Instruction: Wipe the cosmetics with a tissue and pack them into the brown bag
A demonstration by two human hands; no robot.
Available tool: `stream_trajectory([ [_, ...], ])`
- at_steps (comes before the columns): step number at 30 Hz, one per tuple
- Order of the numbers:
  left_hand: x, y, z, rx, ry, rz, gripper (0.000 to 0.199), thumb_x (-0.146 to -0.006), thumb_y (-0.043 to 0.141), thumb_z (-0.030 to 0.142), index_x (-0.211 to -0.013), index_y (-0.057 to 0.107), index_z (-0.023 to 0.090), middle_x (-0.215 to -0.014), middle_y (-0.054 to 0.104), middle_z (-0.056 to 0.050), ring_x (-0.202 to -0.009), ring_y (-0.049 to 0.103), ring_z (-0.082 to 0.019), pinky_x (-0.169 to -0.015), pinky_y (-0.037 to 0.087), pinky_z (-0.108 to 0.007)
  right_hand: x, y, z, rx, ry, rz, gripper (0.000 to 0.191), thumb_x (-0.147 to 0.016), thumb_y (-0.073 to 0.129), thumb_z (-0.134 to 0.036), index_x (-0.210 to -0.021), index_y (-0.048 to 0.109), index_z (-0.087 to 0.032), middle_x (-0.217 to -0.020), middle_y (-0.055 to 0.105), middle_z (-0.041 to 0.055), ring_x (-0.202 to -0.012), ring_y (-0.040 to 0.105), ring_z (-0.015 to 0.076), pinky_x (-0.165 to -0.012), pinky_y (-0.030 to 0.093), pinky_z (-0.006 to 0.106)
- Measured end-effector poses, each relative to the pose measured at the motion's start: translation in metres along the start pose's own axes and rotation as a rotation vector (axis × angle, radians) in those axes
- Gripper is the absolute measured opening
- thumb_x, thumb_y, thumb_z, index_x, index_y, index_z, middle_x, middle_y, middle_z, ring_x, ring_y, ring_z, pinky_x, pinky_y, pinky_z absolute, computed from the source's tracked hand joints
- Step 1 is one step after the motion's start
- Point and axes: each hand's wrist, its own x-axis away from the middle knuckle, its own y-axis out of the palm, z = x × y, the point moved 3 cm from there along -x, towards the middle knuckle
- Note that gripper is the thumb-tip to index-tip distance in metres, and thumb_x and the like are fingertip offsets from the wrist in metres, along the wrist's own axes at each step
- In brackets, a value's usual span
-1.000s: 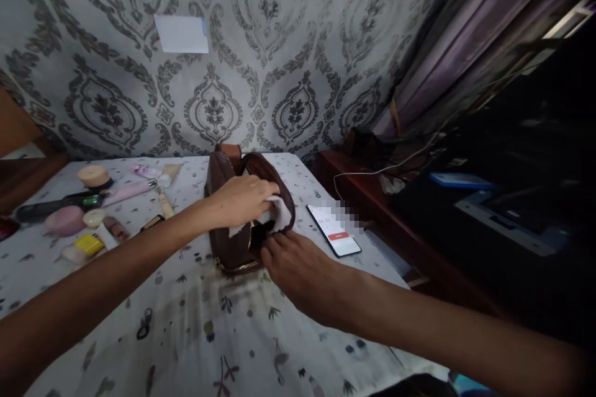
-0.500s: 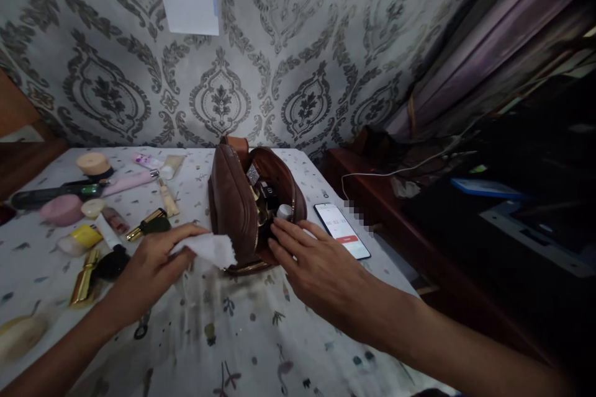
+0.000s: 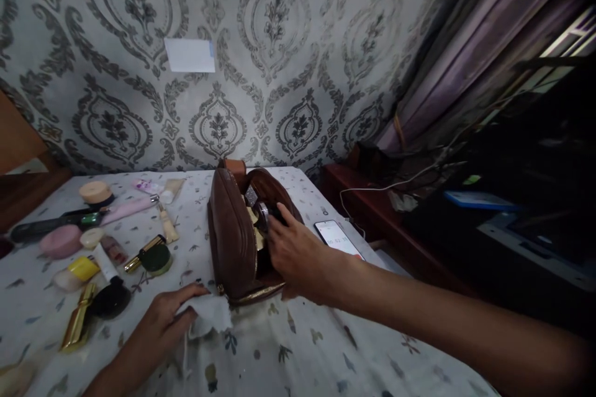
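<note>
A crumpled white wipe [image 3: 209,315] is pinched between the thumb and fingers of my left hand [image 3: 170,316], low over the table in front of the bag. The brown zip-up bag [image 3: 228,236] stands upright with its top unzipped. My right hand [image 3: 295,245] reaches into the opening, its fingers curled round a dark, round, silver-rimmed item [image 3: 262,218]. That item is mostly hidden by the fingers, so its kind is unclear. Gold-coloured pieces and a small glittery item [image 3: 251,195] show inside the bag; its right part is covered by my hand.
Several cosmetics lie on the left: a pink round jar [image 3: 60,240], a dark green round compact [image 3: 156,259], a gold tube [image 3: 78,317] and a black round item [image 3: 110,299]. A phone [image 3: 338,236] lies right of the bag, on the patterned tablecloth [image 3: 261,360]. The wall stands behind.
My right hand has gone from the bag's front edge deeper into its opening, and its fingers have curled. My left hand keeps the wipe, now lower. The camera has tilted up.
</note>
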Motion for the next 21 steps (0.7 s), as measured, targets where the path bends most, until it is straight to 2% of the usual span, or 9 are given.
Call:
stream_trajectory([
  [2,0.001,0.007,-0.007,0.018,-0.011,-0.034,0.037,-0.080,0.044,0.030,-0.099,0.075,0.027,-0.094,0.078,0.002,-0.089,0.072,-0.023,-0.080,0.057,-0.028,-0.002,0.005,0.003,0.033,0.061,-0.047,0.078,-0.064,0.073,-0.071,-0.110,0.072,-0.007,-0.117,0.068,0.0263,-0.116,0.056,0.0440,-0.108,0.024,0.069],
  [4,0.004,0.012,-0.014,0.016,-0.037,-0.030,0.038,-0.080,0.043,0.030,-0.099,0.075,0.027,-0.095,0.077,0.001,-0.091,0.071,-0.024,-0.082,0.057,-0.030,-0.001,0.006,0.003,0.042,0.085,-0.035,0.080,-0.065,0.074,-0.069,-0.114,0.070,-0.005,-0.118,0.067,0.0273,-0.116,0.057,0.0435,-0.108,0.024,0.067],
  [7,0.006,0.012,-0.020,-0.010,-0.082,0.027,0.039,-0.081,0.044,0.034,-0.101,0.076,0.025,-0.100,0.077,-0.001,-0.097,0.070,-0.026,-0.086,0.056,-0.035,0.002,0.005,0.002,0.019,0.068,-0.031,0.069,-0.068,0.076,-0.060,-0.110,0.072,-0.006,-0.116,0.068,0.0257,-0.116,0.057,0.0414,-0.110,0.025,0.065],
  [9,0.007,0.011,-0.020,-0.005,-0.083,0.017,0.039,-0.081,0.044,0.034,-0.102,0.075,0.024,-0.101,0.077,-0.002,-0.097,0.070,-0.026,-0.087,0.056,-0.036,0.004,0.003,0.001,0.000,0.061,-0.012,0.064,-0.070,0.077,-0.056,-0.109,0.072,-0.006,-0.118,0.067,0.0256,-0.117,0.057,0.0403,-0.111,0.026,0.064],
  [14,0.005,0.011,-0.016,0.044,-0.076,-0.032,0.038,-0.079,0.044,0.029,-0.102,0.075,0.023,-0.099,0.077,-0.002,-0.094,0.070,-0.024,-0.086,0.055,-0.034,0.009,0.004,0.001,-0.024,0.032,0.069,0.066,-0.070,0.078,-0.055,-0.114,0.070,-0.006,-0.127,0.063,0.0250,-0.128,0.050,0.0392,-0.111,0.031,0.061],
  [18,0.003,0.012,-0.019,0.084,-0.102,-0.044,0.039,-0.076,0.046,0.031,-0.100,0.076,0.021,-0.094,0.077,-0.002,-0.088,0.070,-0.024,-0.078,0.056,-0.030,0.013,0.009,0.000,-0.028,0.016,0.124,0.072,-0.069,0.078,-0.057,-0.119,0.068,-0.006,-0.130,0.062,0.0248,-0.131,0.048,0.0388,-0.113,0.030,0.060],
  [21,0.001,0.011,-0.018,0.127,-0.104,-0.049,0.040,-0.076,0.045,0.032,-0.099,0.076,0.021,-0.094,0.077,-0.001,-0.086,0.069,-0.024,-0.078,0.055,-0.028,0.016,0.012,-0.001,-0.034,0.025,0.152,0.074,-0.068,0.079,-0.056,-0.122,0.066,-0.005,-0.131,0.061,0.0252,-0.131,0.047,0.0388,-0.114,0.029,0.058],
])
